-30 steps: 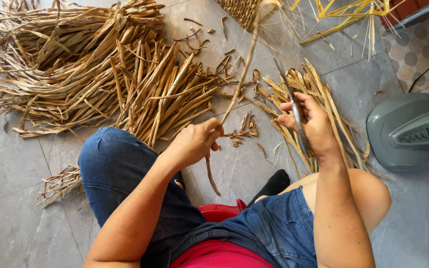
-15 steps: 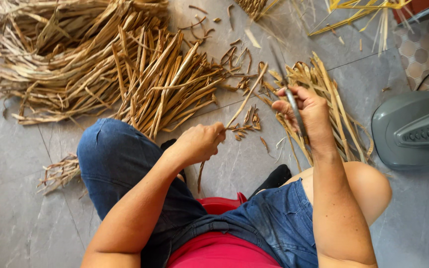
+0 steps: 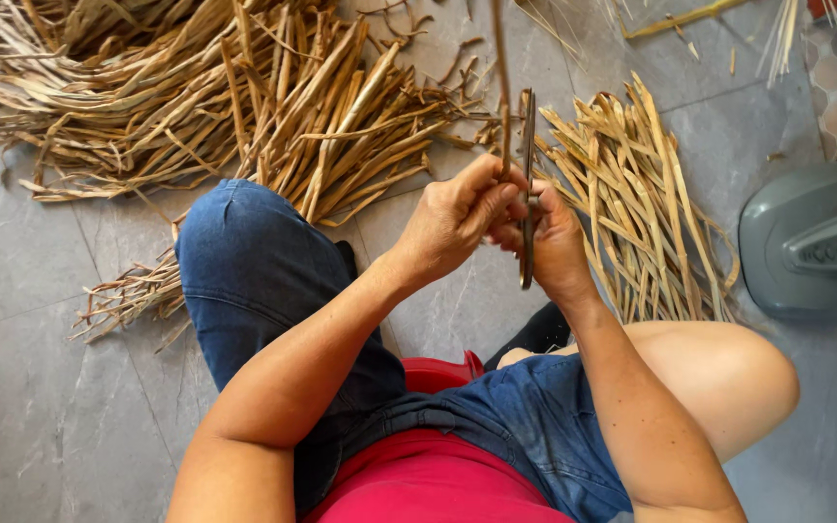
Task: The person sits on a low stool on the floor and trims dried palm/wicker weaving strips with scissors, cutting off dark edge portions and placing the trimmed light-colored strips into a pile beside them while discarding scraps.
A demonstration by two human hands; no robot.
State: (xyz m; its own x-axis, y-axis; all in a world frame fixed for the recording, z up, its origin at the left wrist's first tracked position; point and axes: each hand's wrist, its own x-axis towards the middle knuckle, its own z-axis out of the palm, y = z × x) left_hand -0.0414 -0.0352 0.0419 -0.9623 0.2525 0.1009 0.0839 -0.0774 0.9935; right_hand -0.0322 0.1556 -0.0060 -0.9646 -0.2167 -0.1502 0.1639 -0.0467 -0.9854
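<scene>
Grey stone floor tiles (image 3: 41, 426) are lying under the seated person, strewn with dried plant strips. Between the two hands a single dry strip (image 3: 502, 87) is rising straight up and out of the top of the view; the left hand (image 3: 457, 218) is pinching its lower end between thumb and fingers. Touching that hand on its right side, the right hand (image 3: 554, 242) is clenching around a thin metal blade (image 3: 527, 184), which is standing nearly upright and lying just beside the strip.

The blade edge is sitting very close to the left thumb, so a slip along the smooth strip could, in my judgement, be carrying the metal into the fingers. The strip looks brittle; too much pressure could be snapping it or splitting it unevenly. Its upper end is out of view, so I cannot tell whether it is snagging on anything.

Beyond the right hand a fanned bundle of flat strips (image 3: 641, 213) is resting on the floor, and farther to that side a grey fan base (image 3: 815, 242) is standing. Beyond the left hand a large heap of dried stalks (image 3: 196, 97) is spreading, with a small tuft of trimmings (image 3: 133, 295) near the blue-jeaned knee (image 3: 244, 252).
</scene>
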